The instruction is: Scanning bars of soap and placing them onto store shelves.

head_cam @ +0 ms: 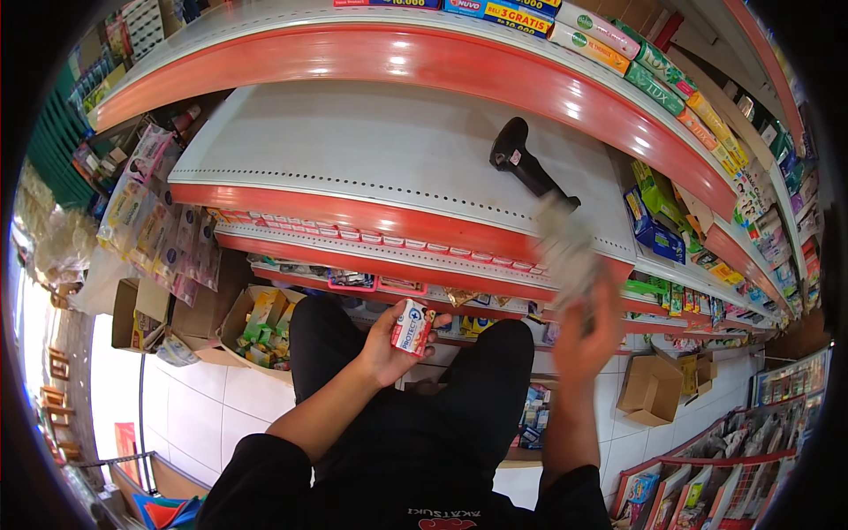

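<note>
My left hand lies palm up above my lap, its fingers curled around a small red and white soap box that bears writing. To the right, my right hand is blurred by motion. It grips a pale, whitish thing, too smeared to name, that reaches up across the red front edge of a white metal shelf. On that shelf, just beyond the pale thing, lies a black handheld barcode scanner.
Below, a shelf holds a row of small red and white boxes. Boxed soaps stack on the shelf above. Open cardboard boxes stand on the floor, one holding green and yellow packs at left, another at right. Plastic packs hang at left.
</note>
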A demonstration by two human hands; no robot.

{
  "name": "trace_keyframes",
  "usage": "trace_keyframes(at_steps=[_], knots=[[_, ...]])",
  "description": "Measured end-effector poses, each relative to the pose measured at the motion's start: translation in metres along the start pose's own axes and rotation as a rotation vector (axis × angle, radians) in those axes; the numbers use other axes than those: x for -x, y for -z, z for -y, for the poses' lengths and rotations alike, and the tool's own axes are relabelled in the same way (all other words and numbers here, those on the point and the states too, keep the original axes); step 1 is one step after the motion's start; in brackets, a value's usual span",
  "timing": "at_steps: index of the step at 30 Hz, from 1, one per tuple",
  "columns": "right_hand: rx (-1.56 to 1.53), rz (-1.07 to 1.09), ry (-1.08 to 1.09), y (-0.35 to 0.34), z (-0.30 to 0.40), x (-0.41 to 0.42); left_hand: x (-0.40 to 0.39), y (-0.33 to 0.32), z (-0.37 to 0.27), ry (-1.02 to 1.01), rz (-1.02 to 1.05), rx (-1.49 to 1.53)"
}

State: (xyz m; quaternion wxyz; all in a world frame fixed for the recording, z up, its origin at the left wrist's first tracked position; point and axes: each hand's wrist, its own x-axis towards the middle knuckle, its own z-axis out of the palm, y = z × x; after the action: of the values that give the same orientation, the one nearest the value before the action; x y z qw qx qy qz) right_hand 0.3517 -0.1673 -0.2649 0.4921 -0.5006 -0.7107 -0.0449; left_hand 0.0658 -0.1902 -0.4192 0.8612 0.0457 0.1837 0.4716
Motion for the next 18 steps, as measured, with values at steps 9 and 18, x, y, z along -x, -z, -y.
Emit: trace_keyframes(at_steps=[9, 18], knots=[[0.607, 0.272, 0.0, -0.034, -0.076, -0.116, 0.018, 0.019, -0.016, -0.213, -0.147, -0.149], [0.279, 0.348, 0.063, -0.094, -0.028, -0.128, 0.035, 0.002, -0.031, -0.248, -0.295, -0.233]])
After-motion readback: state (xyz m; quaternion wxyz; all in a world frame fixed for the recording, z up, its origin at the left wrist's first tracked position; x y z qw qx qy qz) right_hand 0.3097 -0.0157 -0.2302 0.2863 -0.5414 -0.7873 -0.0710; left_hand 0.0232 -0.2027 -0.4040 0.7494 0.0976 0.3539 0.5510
